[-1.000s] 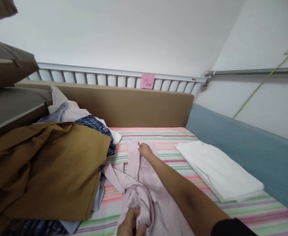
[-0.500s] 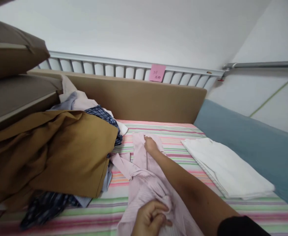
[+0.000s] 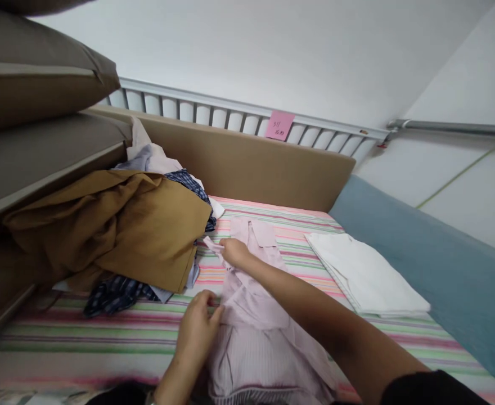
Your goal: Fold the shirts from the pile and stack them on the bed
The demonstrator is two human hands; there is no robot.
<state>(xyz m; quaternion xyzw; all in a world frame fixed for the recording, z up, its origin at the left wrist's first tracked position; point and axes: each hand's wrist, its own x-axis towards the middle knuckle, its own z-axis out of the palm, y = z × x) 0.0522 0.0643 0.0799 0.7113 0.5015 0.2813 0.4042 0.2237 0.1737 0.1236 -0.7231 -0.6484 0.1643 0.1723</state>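
A pale pink shirt (image 3: 256, 349) with a finely striped texture lies lengthwise across the striped bedsheet in front of me. My right hand (image 3: 234, 253) reaches to its far left side and pinches a narrow pink end of it, probably a sleeve cuff. Beside the shirt's left edge is my left hand (image 3: 199, 323), thumb and forefinger apart, with nothing visible between them. A flat pink panel (image 3: 264, 233) of the shirt lies spread at the far end. The near end runs down to the bottom of the view.
Left of the shirt, a mustard-brown garment (image 3: 146, 225) covers a heap with dark plaid cloth (image 3: 118, 295). Folded white cloth (image 3: 369, 275) lies to the right. Grey-brown cushions (image 3: 40, 84) stack at left. Behind stand a tan board (image 3: 247, 157) and a rail with a pink note (image 3: 279, 125).
My right hand has moved from the shirt's far end to the pink end at its left and lifted it. My left hand has let go of the bunched cloth, which now lies flatter.
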